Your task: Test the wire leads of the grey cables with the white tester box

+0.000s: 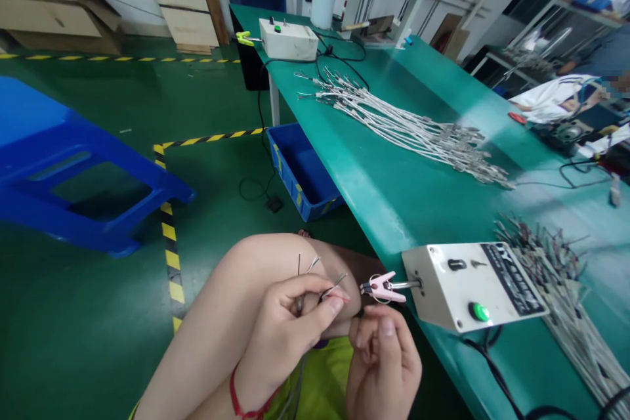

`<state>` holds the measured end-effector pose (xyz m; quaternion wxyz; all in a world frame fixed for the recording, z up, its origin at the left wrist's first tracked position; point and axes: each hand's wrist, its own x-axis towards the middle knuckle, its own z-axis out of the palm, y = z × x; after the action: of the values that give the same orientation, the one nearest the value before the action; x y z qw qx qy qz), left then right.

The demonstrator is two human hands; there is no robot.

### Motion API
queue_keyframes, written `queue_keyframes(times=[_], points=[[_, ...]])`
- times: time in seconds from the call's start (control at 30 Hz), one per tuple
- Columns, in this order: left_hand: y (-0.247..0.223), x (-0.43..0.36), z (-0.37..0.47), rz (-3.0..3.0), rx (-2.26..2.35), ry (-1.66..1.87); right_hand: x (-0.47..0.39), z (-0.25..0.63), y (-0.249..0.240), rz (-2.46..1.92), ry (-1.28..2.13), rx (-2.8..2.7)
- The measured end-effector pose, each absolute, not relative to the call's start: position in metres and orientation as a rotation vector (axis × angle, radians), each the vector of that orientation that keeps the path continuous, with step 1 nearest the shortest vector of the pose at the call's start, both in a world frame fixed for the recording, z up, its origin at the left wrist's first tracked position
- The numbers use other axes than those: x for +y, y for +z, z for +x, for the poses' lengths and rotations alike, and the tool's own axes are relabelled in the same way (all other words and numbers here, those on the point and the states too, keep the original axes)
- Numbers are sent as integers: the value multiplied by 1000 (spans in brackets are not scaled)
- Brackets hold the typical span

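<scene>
My left hand, with a red cord bracelet on its wrist, pinches a thin cable between thumb and forefinger. The stripped wire ends fan out above the fingertips, and the grey cable hangs below over my lap. My right hand is beside it with fingers curled in; no object shows in them. Just above the right fingers is a pink clip, mounted on a metal shaft from a white control box with a lit green button. The wire ends are apart from the clip.
Bundles of white cables and grey cables lie on the green table. A second box with a yellow clip stands at the far end. A blue bin and blue stool are on the floor. A person sits across, at right.
</scene>
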<state>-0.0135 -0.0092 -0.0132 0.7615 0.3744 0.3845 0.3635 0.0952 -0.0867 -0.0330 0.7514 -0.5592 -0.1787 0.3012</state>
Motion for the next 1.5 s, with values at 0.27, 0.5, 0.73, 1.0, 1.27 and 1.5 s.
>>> queue_keyframes(times=[0.27,0.5,0.73,1.0,1.27,1.5], points=[[-14,-5,1,885,907,823,-65,101,-28,-954,907,8],[-9,-1,4,861,948,805,-61,104,-21,-952,891,135],[-7,2,8,844,842,786,-62,109,-26,-1054,846,41],[-7,1,10,970,850,858,-64,110,-30,-1106,801,-54],[-7,2,10,1015,848,879,-64,110,-30,-1079,820,-123],[-6,2,11,1020,853,883,-64,111,-32,-1016,842,-105]])
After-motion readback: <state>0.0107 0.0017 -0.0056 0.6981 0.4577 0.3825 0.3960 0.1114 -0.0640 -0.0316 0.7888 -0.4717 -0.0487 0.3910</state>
